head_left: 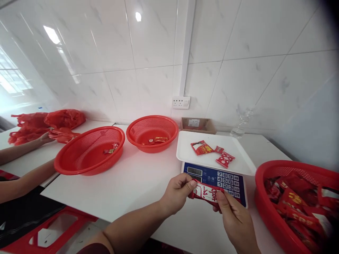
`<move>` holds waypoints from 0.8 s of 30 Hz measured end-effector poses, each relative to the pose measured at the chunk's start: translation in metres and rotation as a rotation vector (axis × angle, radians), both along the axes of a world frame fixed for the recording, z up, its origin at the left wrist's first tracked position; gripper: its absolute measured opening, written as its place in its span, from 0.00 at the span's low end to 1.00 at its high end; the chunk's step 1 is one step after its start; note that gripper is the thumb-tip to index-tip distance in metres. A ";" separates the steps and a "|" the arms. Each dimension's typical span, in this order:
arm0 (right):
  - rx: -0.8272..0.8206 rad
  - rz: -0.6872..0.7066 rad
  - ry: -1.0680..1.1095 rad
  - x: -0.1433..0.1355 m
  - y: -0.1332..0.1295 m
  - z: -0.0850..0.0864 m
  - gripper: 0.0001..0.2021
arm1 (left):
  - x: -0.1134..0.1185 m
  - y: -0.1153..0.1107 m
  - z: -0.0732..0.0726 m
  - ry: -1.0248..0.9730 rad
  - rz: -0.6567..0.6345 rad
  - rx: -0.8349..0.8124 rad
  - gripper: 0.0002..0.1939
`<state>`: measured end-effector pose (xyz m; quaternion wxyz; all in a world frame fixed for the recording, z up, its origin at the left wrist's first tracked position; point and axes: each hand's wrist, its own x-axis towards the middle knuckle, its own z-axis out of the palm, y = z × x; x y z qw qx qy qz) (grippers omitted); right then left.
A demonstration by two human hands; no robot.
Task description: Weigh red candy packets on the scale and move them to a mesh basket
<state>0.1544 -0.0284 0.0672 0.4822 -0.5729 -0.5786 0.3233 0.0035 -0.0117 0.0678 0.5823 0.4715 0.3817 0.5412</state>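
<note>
Between my left hand (178, 193) and my right hand (236, 218) is a red and white snack packet (208, 192), pinched at both ends. It is held in front of the keypad of a digital scale (212, 178) and hides part of it. On the scale's white tray (185, 146) lie a larger red packet (202, 147), a small red packet (219, 149) and a dotted red packet (225, 159). Right of my right hand, a red basket (265, 208) holds a heap of red snack packets (299, 204).
Two red baskets stand left on the white table: the nearer (60, 160) and the farther (165, 121), each with a few packets. A co-worker's hands (45, 138) touch red plastic bags (63, 134). A cardboard box (211, 127) and clear plastic bottle (238, 129) stand by the wall.
</note>
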 end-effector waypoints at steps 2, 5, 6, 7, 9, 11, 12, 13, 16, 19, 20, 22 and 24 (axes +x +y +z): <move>0.005 -0.015 0.020 0.001 -0.002 0.001 0.23 | 0.005 -0.001 0.001 -0.048 0.007 -0.018 0.22; -0.001 -0.042 0.020 0.003 -0.002 0.002 0.23 | 0.008 0.002 0.001 -0.054 -0.022 -0.031 0.21; -0.001 -0.039 0.004 0.004 -0.001 0.002 0.22 | 0.008 0.003 0.001 -0.034 -0.042 -0.034 0.21; 0.001 -0.028 -0.022 0.005 0.000 0.002 0.22 | 0.008 0.004 0.001 -0.007 -0.047 -0.031 0.21; 0.022 -0.018 -0.109 0.009 0.004 0.002 0.22 | 0.006 0.005 0.001 0.081 0.027 0.009 0.20; 0.075 -0.042 -0.219 0.012 0.007 0.001 0.21 | 0.005 0.003 0.002 0.205 0.166 0.088 0.17; 0.111 -0.061 -0.268 0.013 0.009 0.000 0.20 | 0.005 0.001 0.002 0.262 0.199 0.126 0.15; 0.154 -0.081 -0.307 0.013 0.010 -0.002 0.20 | 0.005 -0.002 0.002 0.300 0.172 0.154 0.15; 0.280 -0.070 -0.353 0.006 0.012 -0.012 0.18 | 0.009 -0.008 0.000 0.246 -0.137 0.141 0.22; 0.398 -0.004 -0.354 -0.005 0.011 -0.024 0.14 | 0.015 -0.010 -0.001 0.131 -0.252 0.059 0.26; 0.435 0.023 -0.350 -0.008 0.010 -0.027 0.13 | 0.016 -0.009 -0.001 0.100 -0.224 0.028 0.26; 0.483 0.086 -0.314 -0.013 0.006 -0.029 0.10 | 0.017 -0.006 0.000 0.040 -0.142 -0.037 0.23; 0.451 0.149 -0.247 -0.013 0.003 -0.030 0.07 | 0.016 -0.001 0.001 -0.040 -0.079 -0.118 0.22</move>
